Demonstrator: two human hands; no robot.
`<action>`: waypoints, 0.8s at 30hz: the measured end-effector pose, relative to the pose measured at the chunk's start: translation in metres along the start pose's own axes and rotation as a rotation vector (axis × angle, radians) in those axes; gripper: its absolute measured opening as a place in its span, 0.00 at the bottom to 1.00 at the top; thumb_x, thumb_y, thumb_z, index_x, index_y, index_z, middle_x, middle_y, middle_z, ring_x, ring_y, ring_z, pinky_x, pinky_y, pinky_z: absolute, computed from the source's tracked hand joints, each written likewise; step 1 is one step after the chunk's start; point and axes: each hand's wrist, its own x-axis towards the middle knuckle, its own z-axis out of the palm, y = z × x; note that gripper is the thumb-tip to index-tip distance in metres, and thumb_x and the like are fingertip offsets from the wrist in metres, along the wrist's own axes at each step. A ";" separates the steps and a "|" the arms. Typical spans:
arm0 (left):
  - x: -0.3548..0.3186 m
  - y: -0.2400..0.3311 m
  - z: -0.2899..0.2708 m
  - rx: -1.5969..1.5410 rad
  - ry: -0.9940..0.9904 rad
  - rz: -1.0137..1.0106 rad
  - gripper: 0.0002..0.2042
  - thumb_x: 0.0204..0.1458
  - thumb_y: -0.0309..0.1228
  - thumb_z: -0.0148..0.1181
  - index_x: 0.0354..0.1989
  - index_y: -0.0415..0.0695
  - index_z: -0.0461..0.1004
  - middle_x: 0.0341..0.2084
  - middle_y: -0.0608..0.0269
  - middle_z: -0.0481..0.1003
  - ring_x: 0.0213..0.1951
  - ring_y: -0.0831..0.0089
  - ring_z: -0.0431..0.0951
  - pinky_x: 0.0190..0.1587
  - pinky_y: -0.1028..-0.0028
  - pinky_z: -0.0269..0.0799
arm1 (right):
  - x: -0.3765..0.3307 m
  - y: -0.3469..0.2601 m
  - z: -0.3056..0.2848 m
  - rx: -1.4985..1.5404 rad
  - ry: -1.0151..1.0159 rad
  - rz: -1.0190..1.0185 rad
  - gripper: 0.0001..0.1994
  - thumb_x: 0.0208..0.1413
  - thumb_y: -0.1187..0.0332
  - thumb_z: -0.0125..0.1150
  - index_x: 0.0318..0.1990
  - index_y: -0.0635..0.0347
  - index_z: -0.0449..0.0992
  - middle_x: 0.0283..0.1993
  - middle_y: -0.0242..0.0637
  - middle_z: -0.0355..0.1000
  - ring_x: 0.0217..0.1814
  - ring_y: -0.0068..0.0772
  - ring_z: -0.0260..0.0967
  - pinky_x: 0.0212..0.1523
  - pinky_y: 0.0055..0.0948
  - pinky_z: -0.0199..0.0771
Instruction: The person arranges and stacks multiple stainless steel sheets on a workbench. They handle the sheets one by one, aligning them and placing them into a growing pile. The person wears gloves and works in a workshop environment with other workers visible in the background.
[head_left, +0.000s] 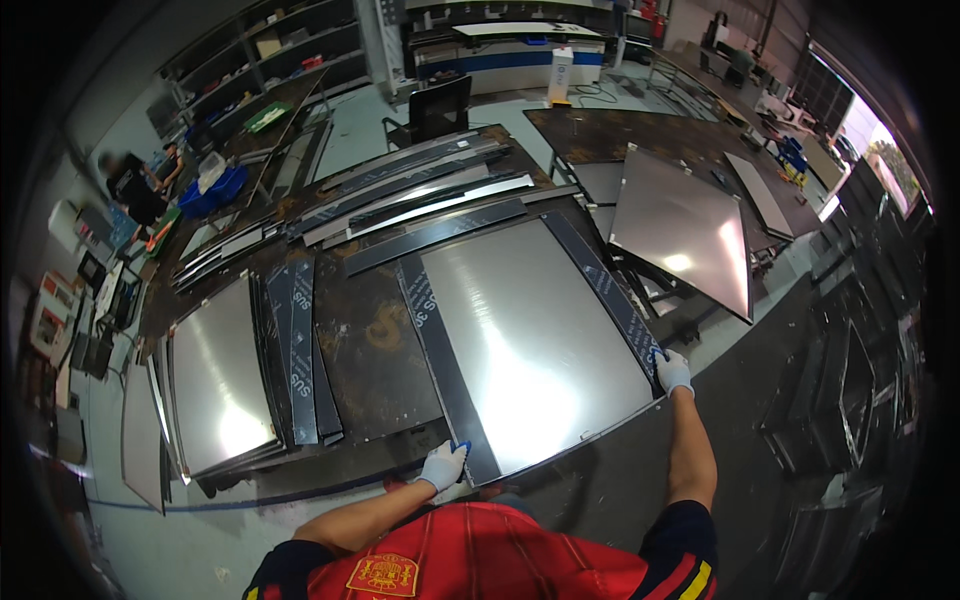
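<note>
A large brushed metal sheet (530, 340) lies in front of me on the dark table, its near edge toward my body. Dark printed bands (440, 370) run along its left and right sides; whether they are film or separate strips I cannot tell. My left hand (445, 466), in a white glove with blue fingertips, is closed on the sheet's near left corner. At the near right corner my right hand (674, 371), gloved alike, grips the edge. Fingers under the sheet are hidden.
Stacked metal sheets (220, 375) and dark strips (302, 350) lie to the left. Long metal strips (410, 190) are piled behind. Another shiny sheet (685, 225) rests at the right. A black chair (440, 112) stands beyond the table; people (135, 190) are at far left.
</note>
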 end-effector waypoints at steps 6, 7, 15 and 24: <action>-0.009 0.012 0.010 0.034 -0.280 -0.118 0.38 0.65 0.60 0.57 0.65 0.33 0.74 0.59 0.32 0.80 0.63 0.39 0.80 0.66 0.52 0.75 | -0.018 -0.011 0.039 -0.163 -0.186 -0.016 0.49 0.58 0.40 0.73 0.81 0.54 0.63 0.82 0.44 0.62 0.81 0.56 0.60 0.79 0.51 0.63; -0.016 0.015 0.016 0.076 -0.222 -0.144 0.40 0.64 0.61 0.58 0.67 0.32 0.72 0.60 0.32 0.79 0.64 0.40 0.80 0.67 0.52 0.74 | -0.022 -0.014 0.044 -0.184 -0.169 0.007 0.53 0.55 0.39 0.75 0.82 0.56 0.60 0.82 0.44 0.62 0.82 0.57 0.59 0.79 0.52 0.63; -0.016 0.013 0.037 0.023 -0.255 -0.226 0.40 0.64 0.62 0.60 0.64 0.29 0.76 0.62 0.32 0.79 0.64 0.38 0.79 0.69 0.51 0.73 | -0.017 -0.001 0.050 -0.045 -0.189 0.157 0.59 0.46 0.48 0.86 0.81 0.61 0.57 0.79 0.48 0.66 0.79 0.57 0.66 0.78 0.50 0.67; -0.029 0.011 0.069 0.028 -0.246 -0.193 0.34 0.64 0.57 0.62 0.56 0.31 0.83 0.57 0.34 0.82 0.61 0.42 0.83 0.64 0.52 0.78 | 0.008 0.053 0.084 0.302 -0.140 -0.020 0.53 0.47 0.63 0.85 0.79 0.69 0.61 0.76 0.57 0.68 0.77 0.53 0.67 0.77 0.44 0.68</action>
